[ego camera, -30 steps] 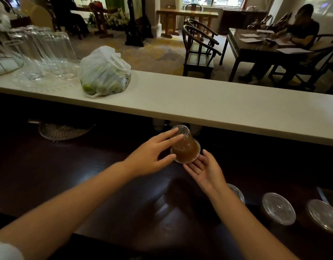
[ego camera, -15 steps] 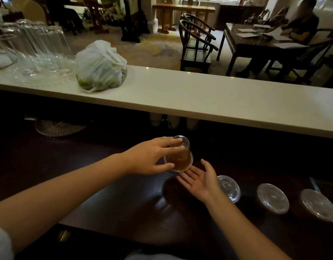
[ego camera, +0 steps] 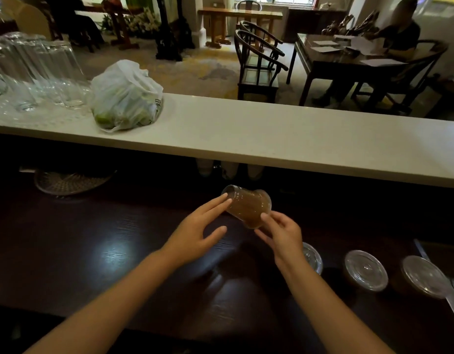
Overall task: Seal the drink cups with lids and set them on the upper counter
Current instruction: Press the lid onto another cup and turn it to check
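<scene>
Clear plastic cup of brown drink (ego camera: 247, 206) tilted, right hand (ego camera: 282, 233) pinching it, left hand (ego camera: 195, 232) spread touching; three lidded cups (ego camera: 366, 270) alongside.

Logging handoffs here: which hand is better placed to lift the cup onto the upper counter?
Right. The right hand pinches the tilted cup at its lower end, while the left hand only touches it with straight fingertips. The upper counter lies directly beyond.
</scene>
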A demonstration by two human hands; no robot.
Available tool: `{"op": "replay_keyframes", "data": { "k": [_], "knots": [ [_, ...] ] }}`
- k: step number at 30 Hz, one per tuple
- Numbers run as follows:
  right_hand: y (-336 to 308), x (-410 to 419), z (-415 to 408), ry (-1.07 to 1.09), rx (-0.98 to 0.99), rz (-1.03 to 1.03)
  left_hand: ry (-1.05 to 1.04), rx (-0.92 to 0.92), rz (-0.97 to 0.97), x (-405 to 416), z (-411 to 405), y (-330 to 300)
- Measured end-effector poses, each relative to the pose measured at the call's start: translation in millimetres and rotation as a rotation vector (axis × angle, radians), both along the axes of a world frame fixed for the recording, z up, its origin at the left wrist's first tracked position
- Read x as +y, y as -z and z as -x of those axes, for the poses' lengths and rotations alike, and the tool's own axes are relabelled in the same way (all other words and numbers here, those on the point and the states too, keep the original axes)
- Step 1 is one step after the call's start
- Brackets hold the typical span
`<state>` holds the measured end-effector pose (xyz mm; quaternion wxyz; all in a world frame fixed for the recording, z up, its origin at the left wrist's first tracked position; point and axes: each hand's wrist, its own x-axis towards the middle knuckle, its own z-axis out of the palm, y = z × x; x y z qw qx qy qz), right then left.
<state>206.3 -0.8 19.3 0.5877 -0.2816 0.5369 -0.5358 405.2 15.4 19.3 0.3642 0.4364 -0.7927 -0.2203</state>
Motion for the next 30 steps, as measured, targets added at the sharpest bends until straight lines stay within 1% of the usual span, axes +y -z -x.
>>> {"op": "replay_keyframes", "data": {
  "k": [2, 4, 6, 8, 9, 11, 12, 14, 16, 19, 26, 30],
  "knots": [
    [0, -7, 4, 0.034, 0.273, 0.16, -0.075, 0.276, -0.17, 7, 17, 12],
    [3, -13, 10, 0.04, 0.606, 0.347, -0.151, 0.673, -0.474, 12, 36, 14],
    [5, -14, 14, 0.025, 0.86, 0.539, -0.202, 1.034, -0.785, 15, 48, 19],
    [7, -12, 17, -0.029, 1.131, 0.749, -0.24, 1.244, -0.996, 16, 52, 26],
    [9, -10, 18, -0.065, 1.273, 0.847, -0.266, 1.31, -1.077, 16, 52, 29],
    [14, -7, 20, -0.142, 1.488, 1.008, -0.303, 1.35, -1.212, 18, 51, 35],
    [18, -4, 20, -0.188, 1.547, 1.062, -0.306, 1.336, -1.268, 19, 51, 37],
    [27, 1, 22, -0.27, 1.585, 1.139, -0.282, 1.306, -1.346, 21, 48, 38],
    [38, 4, 23, -0.325, 1.586, 1.178, -0.257, 1.326, -1.379, 23, 46, 40],
    [51, 9, 24, -0.387, 1.574, 1.186, -0.247, 1.335, -1.422, 24, 45, 44],
    [77, 19, 30, -0.516, 1.52, 1.092, -0.26, 1.359, -1.515, 35, 48, 65],
    [86, 25, 36, -0.522, 1.472, 1.046, -0.252, 1.349, -1.527, 40, 48, 72]
  ]
}}
